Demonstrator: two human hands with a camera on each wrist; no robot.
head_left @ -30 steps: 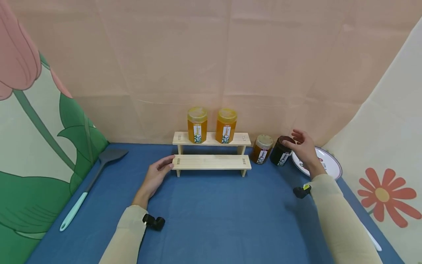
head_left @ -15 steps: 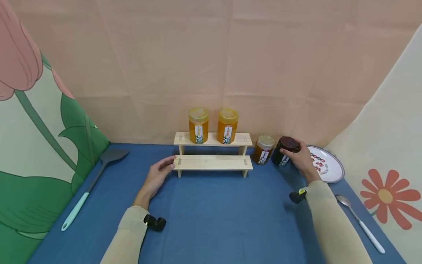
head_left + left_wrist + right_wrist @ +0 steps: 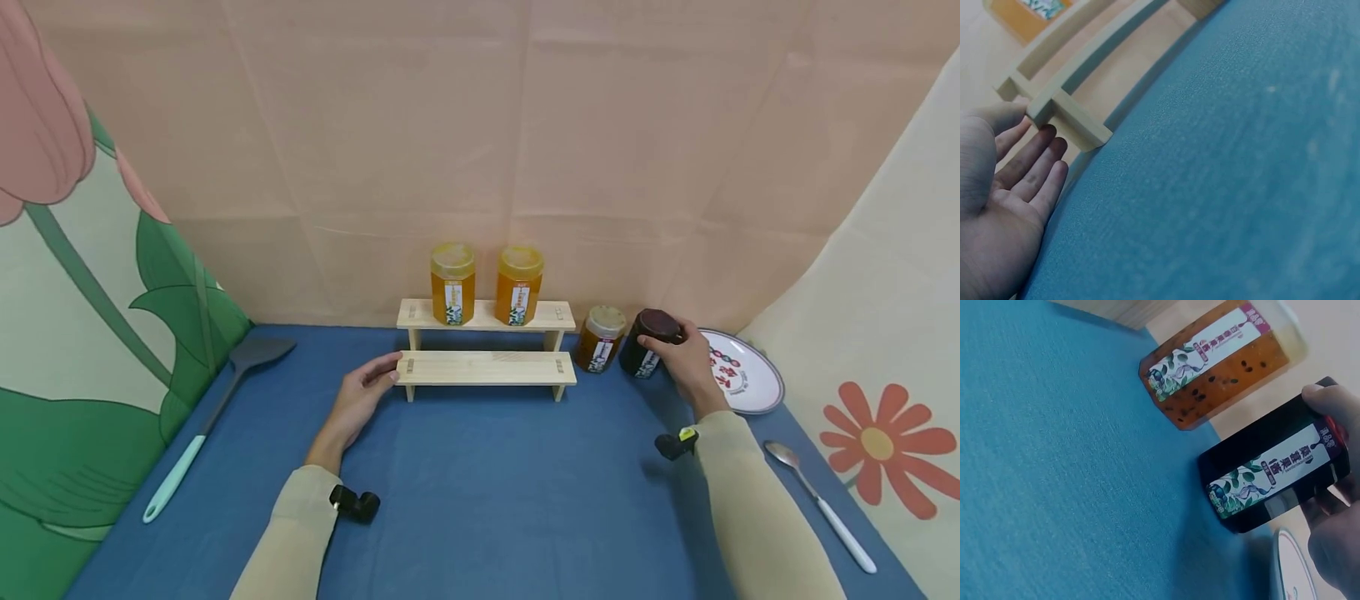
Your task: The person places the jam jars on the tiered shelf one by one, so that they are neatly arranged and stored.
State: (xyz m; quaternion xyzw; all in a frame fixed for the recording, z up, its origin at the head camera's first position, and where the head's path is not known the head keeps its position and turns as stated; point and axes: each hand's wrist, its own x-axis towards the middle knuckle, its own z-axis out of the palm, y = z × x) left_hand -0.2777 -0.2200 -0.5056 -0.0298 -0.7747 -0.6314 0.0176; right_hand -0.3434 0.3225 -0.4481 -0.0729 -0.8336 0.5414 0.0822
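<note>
My right hand (image 3: 686,364) grips a dark jar (image 3: 642,354) near its lid, thumb on the near side. In the right wrist view the dark jar (image 3: 1272,469) shows a white label with leaves and berries and stands close over the blue cloth. An amber jar (image 3: 599,340) with a pale lid is just left of it. My left hand (image 3: 358,402) holds the left end of a two-step wooden rack (image 3: 487,367); thumb and index finger meet the lower board's end in the left wrist view, other fingers loosely bent. Two golden honey jars (image 3: 453,285) stand on the upper step.
A white plate (image 3: 768,367) with red print lies right of the dark jar, partly behind my right hand. A spoon (image 3: 825,512) with a white handle is at the right edge. A spatula (image 3: 225,400) lies at the left. A beige cloth backdrop (image 3: 360,150) rises behind.
My right hand has come down and closed around the upper part of the dark jar, uncovering more of the plate and the spoon. The left hand stays at the rack's end.
</note>
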